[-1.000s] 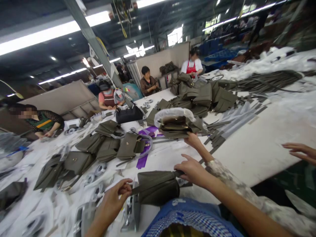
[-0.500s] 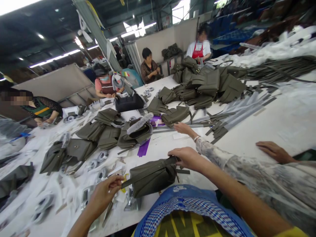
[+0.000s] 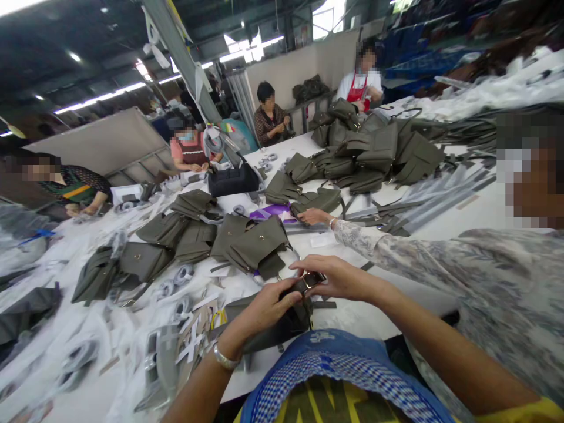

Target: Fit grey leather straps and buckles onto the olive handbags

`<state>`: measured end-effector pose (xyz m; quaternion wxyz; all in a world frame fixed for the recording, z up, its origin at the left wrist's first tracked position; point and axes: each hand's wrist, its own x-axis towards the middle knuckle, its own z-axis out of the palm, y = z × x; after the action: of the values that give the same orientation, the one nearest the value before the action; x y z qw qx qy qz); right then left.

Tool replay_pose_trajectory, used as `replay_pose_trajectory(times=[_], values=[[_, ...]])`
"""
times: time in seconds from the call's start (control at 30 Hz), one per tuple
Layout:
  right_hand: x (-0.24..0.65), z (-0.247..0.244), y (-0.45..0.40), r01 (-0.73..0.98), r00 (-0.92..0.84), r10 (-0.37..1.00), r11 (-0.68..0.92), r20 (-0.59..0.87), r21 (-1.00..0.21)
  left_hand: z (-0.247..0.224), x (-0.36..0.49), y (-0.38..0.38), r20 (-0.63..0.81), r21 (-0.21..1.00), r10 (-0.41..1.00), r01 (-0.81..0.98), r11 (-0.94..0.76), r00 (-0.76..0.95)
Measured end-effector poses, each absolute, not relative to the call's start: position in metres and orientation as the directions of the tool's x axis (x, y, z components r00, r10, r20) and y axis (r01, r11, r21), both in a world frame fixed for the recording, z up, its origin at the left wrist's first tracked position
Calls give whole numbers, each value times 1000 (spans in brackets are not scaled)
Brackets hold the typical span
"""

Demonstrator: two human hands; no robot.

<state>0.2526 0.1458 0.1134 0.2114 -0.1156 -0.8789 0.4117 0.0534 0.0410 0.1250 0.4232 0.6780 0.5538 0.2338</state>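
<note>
2 hands, left [image 3: 267, 305] and right [image 3: 339, 276], pinch a gold-edged buckle [image 3: 311, 280] over the dark bag [image 3: 288, 325]; uneven finger pressure could make the buckle slip and scratch

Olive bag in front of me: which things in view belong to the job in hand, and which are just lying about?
Likely part of the job:
olive bag
strap with metal fitting, in your left hand and right hand

Likely just lying about:
black bag
purple strip
grey rolls
</note>
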Motion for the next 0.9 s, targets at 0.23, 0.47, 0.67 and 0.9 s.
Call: replay_pose_trajectory(times=[0.23,0.47,0.67,0.9], values=[[271,109,152,86,-859,441,623,258,-778,118,50,36,-233,933,953,321,163,195],[258,132,140,11,-784,420,746,457,-666,130,54,27,-176,980,965,128,153,193],[270,105,126,182,-576,742,527,344,-830,111,60,25,-196,980,980,30,197,-18],[261,51,82,-67,-784,501,-656,-366,-752,97,68,12,-283,955,959,-94,281,-3]])
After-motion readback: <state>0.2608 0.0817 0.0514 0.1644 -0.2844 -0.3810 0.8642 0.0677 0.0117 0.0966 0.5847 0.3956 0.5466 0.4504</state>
